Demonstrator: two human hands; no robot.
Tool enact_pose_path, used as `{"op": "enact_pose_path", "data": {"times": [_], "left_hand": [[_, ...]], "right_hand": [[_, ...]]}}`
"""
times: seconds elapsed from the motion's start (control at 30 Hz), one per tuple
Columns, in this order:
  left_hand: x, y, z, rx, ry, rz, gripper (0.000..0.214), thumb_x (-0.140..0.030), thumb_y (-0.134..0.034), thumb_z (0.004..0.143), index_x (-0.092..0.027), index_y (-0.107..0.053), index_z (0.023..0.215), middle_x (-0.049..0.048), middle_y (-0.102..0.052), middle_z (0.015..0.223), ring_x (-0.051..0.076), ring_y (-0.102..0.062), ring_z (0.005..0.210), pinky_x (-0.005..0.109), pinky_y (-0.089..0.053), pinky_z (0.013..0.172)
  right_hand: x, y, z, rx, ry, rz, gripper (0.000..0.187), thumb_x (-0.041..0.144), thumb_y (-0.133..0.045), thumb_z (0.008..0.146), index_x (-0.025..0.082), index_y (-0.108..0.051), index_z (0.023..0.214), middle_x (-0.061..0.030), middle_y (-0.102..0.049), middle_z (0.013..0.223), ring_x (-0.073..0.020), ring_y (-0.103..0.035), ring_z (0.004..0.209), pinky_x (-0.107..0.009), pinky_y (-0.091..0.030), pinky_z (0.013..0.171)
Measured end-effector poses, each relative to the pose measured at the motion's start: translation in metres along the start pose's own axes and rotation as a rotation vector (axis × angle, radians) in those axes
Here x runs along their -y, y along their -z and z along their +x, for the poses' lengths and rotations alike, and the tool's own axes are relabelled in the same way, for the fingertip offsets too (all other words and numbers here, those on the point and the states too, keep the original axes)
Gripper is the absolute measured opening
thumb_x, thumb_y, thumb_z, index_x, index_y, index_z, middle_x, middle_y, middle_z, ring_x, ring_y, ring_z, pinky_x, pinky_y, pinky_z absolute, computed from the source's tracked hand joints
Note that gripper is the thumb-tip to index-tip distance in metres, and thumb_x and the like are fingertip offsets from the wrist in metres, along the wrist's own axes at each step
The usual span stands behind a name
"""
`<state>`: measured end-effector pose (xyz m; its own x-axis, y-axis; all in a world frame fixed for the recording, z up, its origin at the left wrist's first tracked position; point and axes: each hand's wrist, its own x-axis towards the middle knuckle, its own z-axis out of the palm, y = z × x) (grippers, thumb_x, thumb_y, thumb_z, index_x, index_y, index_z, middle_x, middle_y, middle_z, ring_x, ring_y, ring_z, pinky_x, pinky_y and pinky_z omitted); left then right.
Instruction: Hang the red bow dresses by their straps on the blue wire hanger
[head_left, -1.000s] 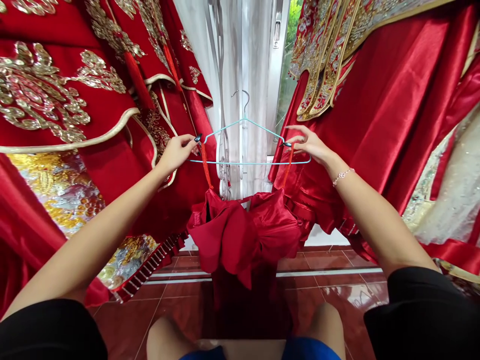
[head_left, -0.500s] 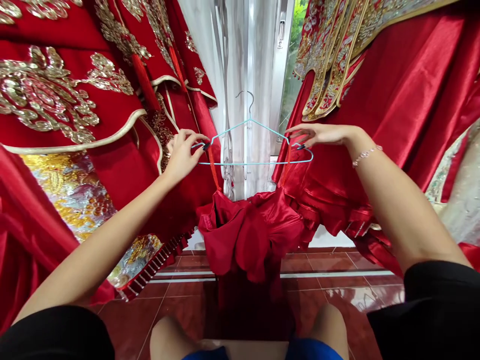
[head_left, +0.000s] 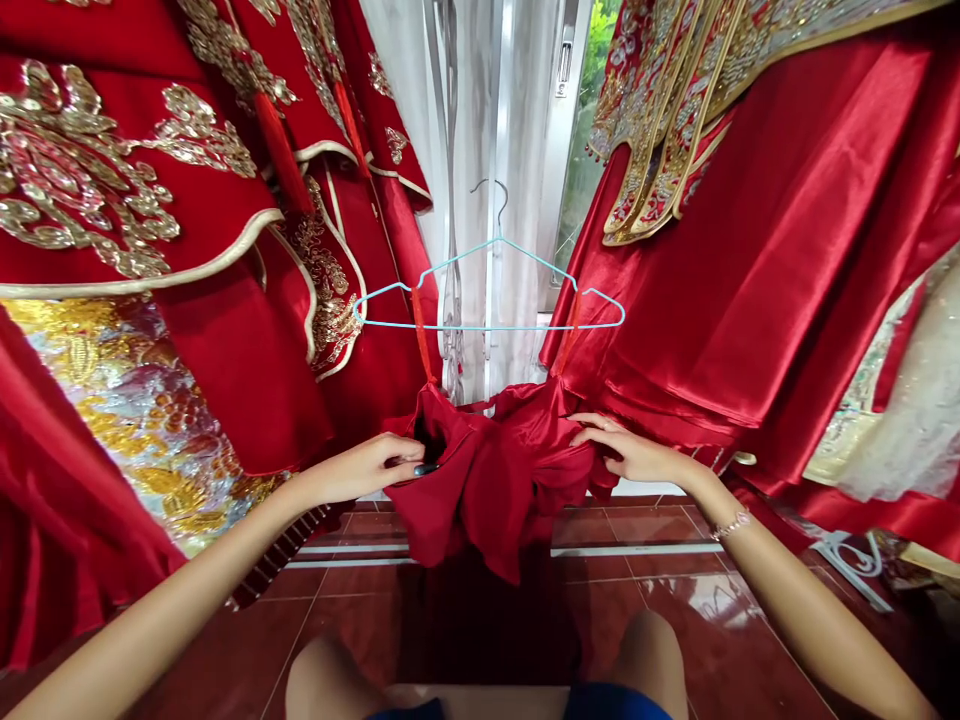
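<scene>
Red satin dress (head_left: 491, 480) on teal hanger (head_left: 495, 326), left hand (head_left: 360, 470), right hand (head_left: 630, 447) touching it

Glossy red satin dress (head_left: 487, 490) on a smooth pale-blue coated wire hanger (head_left: 517, 327), above polished red ceramic floor tiles (head_left: 697, 600), beside a sheer white curtain (head_left: 469, 180)

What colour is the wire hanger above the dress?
The wire hanger is light blue, best seen in the head view.

The hanger (head_left: 495, 327) is turquoise, the dress (head_left: 487, 490) crimson, the robe (head_left: 225, 340) gold-flowered red.
</scene>
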<state>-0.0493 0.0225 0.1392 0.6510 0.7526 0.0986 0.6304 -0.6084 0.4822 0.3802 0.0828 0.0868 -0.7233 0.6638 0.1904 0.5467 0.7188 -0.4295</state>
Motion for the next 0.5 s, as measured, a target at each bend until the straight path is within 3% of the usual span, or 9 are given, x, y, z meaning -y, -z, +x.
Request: {"op": "enact_pose_path", "data": {"times": [0.07,0.13,0.23,0.3,0.4,0.5], "left_hand": [[-0.001,0.011,-0.009,0.069,0.032,-0.086,0.029,-0.036,-0.041,0.092,-0.019,-0.041,0.07,-0.0016,-0.043,0.069,0.013,-0.039,0.065,0.024,-0.037,0.063],[0.0,0.022,-0.018,0.056,0.068,-0.153,0.026,-0.039,-0.046,0.09,-0.018,-0.047,0.074,0.0001,-0.048,0.074,0.014,-0.043,0.07,0.024,-0.04,0.067],[0.005,0.036,-0.027,0.003,0.165,-0.22,0.026,-0.042,-0.059,0.083,-0.016,-0.057,0.088,0.0042,-0.06,0.086,0.018,-0.053,0.078,0.025,-0.045,0.07],[0.011,0.044,-0.03,-0.035,0.222,-0.195,0.031,-0.043,-0.06,0.082,-0.016,-0.06,0.097,0.0055,-0.064,0.092,0.019,-0.057,0.081,0.025,-0.047,0.072],[0.023,0.05,-0.03,-0.208,0.249,0.016,0.035,-0.04,-0.052,0.083,-0.016,-0.061,0.107,0.005,-0.066,0.09,0.018,-0.057,0.074,0.026,-0.047,0.072],[0.035,0.052,-0.03,-0.476,0.299,0.249,0.044,-0.033,-0.045,0.076,-0.014,-0.061,0.112,0.0042,-0.064,0.085,0.017,-0.056,0.069,0.027,-0.046,0.072]], "right_hand": [[-0.016,-0.003,-0.005,-0.103,-0.017,0.043,0.055,0.005,-0.047,0.068,0.024,-0.06,0.117,-0.0091,-0.036,0.158,-0.0263,-0.035,0.149,-0.052,-0.032,0.12],[-0.034,-0.008,-0.008,-0.212,-0.054,0.063,0.062,0.006,-0.047,0.066,0.024,-0.056,0.124,-0.0111,-0.039,0.154,-0.0259,-0.033,0.15,-0.053,-0.028,0.122],[-0.059,-0.023,-0.007,-0.156,-0.156,0.032,0.063,0.008,-0.051,0.064,0.022,-0.059,0.126,-0.0141,-0.042,0.153,-0.0309,-0.031,0.15,-0.058,-0.024,0.122],[-0.07,-0.033,-0.004,-0.098,-0.211,0.015,0.048,0.012,-0.055,0.066,0.02,-0.066,0.112,-0.0151,-0.041,0.156,-0.0338,-0.033,0.149,-0.058,-0.026,0.121],[-0.074,-0.034,-0.003,-0.159,-0.221,0.046,0.026,0.019,-0.056,0.074,0.02,-0.068,0.097,-0.0157,-0.049,0.15,-0.0319,-0.045,0.142,-0.054,-0.033,0.118],[-0.059,-0.018,-0.008,-0.176,-0.187,0.08,0.02,0.027,-0.06,0.076,0.02,-0.068,0.092,-0.0159,-0.055,0.143,-0.0306,-0.053,0.134,-0.05,-0.039,0.115]]}}
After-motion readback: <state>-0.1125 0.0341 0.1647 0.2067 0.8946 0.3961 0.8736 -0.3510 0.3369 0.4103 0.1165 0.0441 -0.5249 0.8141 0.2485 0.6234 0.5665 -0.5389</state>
